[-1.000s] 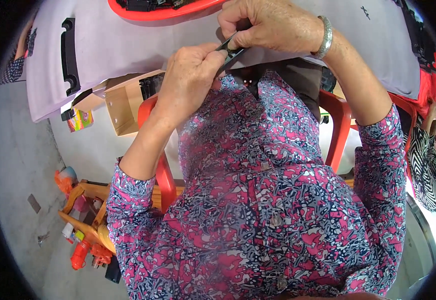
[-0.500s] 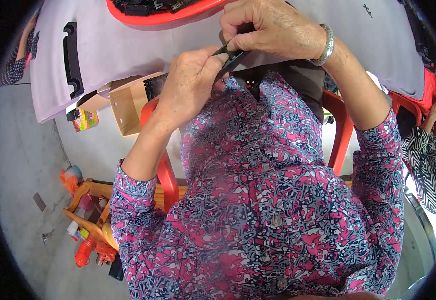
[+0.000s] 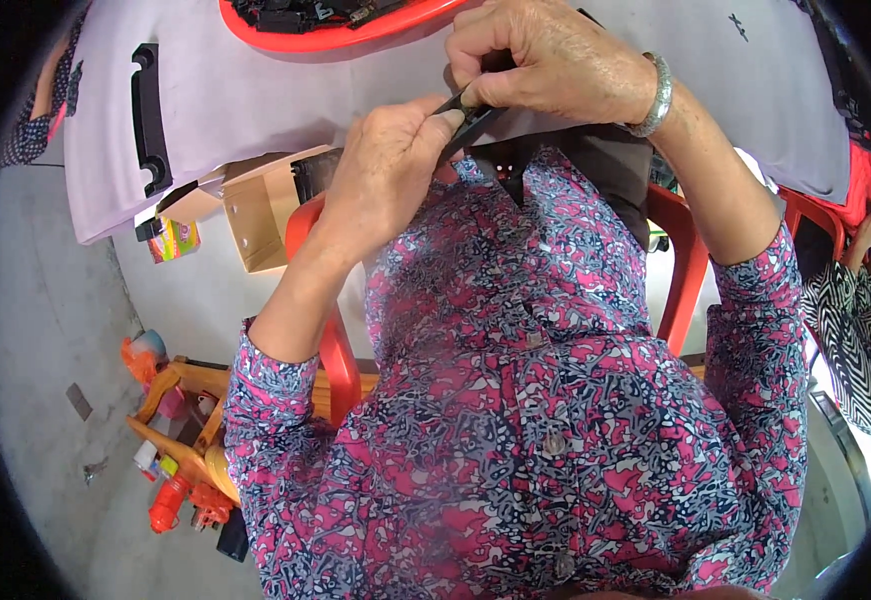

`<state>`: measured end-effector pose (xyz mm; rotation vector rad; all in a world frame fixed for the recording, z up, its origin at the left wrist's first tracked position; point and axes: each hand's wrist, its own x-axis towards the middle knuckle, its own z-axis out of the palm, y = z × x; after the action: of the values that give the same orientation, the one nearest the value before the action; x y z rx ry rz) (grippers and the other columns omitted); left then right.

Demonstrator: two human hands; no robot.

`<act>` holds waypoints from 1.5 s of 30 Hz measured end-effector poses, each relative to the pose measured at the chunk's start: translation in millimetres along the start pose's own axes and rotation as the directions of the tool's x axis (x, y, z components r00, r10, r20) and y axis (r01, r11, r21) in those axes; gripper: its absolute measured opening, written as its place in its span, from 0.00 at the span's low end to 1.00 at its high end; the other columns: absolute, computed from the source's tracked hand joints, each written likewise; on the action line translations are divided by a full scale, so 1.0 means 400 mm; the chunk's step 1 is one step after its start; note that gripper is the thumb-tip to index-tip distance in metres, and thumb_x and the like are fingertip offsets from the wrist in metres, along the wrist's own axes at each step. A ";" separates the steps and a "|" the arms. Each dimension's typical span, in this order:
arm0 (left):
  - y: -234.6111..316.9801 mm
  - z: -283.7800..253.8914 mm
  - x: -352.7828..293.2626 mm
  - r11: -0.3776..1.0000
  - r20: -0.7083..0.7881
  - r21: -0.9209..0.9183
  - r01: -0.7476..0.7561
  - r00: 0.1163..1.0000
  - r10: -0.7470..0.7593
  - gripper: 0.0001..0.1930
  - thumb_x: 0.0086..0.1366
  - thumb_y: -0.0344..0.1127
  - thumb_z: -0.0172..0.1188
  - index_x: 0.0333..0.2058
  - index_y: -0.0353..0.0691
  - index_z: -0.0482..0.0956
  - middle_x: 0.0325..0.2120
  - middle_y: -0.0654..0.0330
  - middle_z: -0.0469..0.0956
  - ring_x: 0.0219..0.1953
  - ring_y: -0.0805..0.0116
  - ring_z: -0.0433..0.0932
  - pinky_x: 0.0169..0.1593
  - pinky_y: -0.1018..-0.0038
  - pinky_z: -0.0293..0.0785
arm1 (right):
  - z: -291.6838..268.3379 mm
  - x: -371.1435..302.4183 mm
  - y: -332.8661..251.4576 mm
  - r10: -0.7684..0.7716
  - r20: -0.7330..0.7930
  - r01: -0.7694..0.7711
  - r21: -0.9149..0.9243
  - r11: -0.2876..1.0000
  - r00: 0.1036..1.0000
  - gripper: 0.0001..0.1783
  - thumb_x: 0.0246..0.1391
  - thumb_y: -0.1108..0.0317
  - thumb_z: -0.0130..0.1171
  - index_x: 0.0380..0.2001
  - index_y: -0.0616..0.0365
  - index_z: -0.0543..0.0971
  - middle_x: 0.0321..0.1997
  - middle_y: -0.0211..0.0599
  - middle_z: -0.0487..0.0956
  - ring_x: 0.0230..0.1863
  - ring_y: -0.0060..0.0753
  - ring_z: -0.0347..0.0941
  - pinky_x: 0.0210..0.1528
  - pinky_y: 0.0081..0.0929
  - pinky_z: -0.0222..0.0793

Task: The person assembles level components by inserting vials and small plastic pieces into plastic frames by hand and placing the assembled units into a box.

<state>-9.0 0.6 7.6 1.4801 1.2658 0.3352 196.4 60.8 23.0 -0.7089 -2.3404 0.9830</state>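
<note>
Hands meet at the near edge of the pale table (image 3: 256,110): the left hand (image 3: 391,165) pinches one end of a small thin black part (image 3: 468,108) between thumb and fingertips, while the right hand (image 3: 546,65), a silver bangle (image 3: 656,95) on its wrist, closes its fingers around the other end. A red tray (image 3: 356,38) of dark pieces lies just beyond, a black strip (image 3: 148,115) toward the table's left edge.

Both hands pinch one small black part (image 3: 468,108) at 12 o'clock. The left hand (image 3: 386,165) grips its lower end, the right hand (image 3: 546,65) its top. A red tray (image 3: 356,35) sits on the counter (image 3: 246,100) just beyond.
</note>
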 end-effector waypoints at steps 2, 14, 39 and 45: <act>0.013 0.007 -0.001 1.000 -0.011 0.020 0.002 1.000 -0.002 0.16 0.70 0.39 0.46 0.35 0.34 0.79 0.21 0.66 0.76 0.21 0.81 0.71 0.24 0.81 0.67 | -0.001 -0.005 0.001 0.154 0.083 -0.164 0.133 0.978 0.985 0.07 0.46 0.73 0.58 0.21 0.60 0.71 0.22 0.38 0.73 0.28 0.38 0.73 0.34 0.33 0.68; 0.019 0.003 0.005 1.000 -0.010 0.025 0.011 1.000 -0.011 0.15 0.68 0.40 0.48 0.35 0.33 0.79 0.19 0.68 0.73 0.19 0.80 0.68 0.24 0.78 0.63 | -0.003 0.007 -0.015 0.222 0.107 -0.229 0.063 0.971 0.969 0.08 0.43 0.74 0.58 0.19 0.61 0.69 0.21 0.40 0.72 0.26 0.43 0.72 0.31 0.35 0.65; -0.023 0.044 0.001 0.841 -0.194 0.355 -0.409 0.848 0.494 0.05 0.60 0.25 0.52 0.34 0.29 0.73 0.28 0.39 0.76 0.31 0.35 0.73 0.37 0.50 0.70 | 0.022 0.015 -0.026 0.182 0.096 -0.166 -0.153 0.974 0.979 0.05 0.40 0.78 0.57 0.20 0.62 0.70 0.23 0.44 0.72 0.29 0.52 0.70 0.33 0.42 0.65; -0.001 0.019 -0.004 0.953 -0.018 0.110 -0.282 0.958 0.285 0.06 0.58 0.26 0.52 0.31 0.29 0.74 0.24 0.41 0.74 0.30 0.37 0.73 0.36 0.53 0.70 | 0.003 -0.010 -0.057 0.058 0.088 -0.040 -0.197 0.980 0.994 0.04 0.41 0.80 0.55 0.24 0.62 0.72 0.26 0.44 0.74 0.31 0.52 0.72 0.35 0.40 0.67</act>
<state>-4.1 -4.8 5.2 1.7592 1.1105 0.4901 192.6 43.9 38.5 -0.8151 -2.5366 0.8305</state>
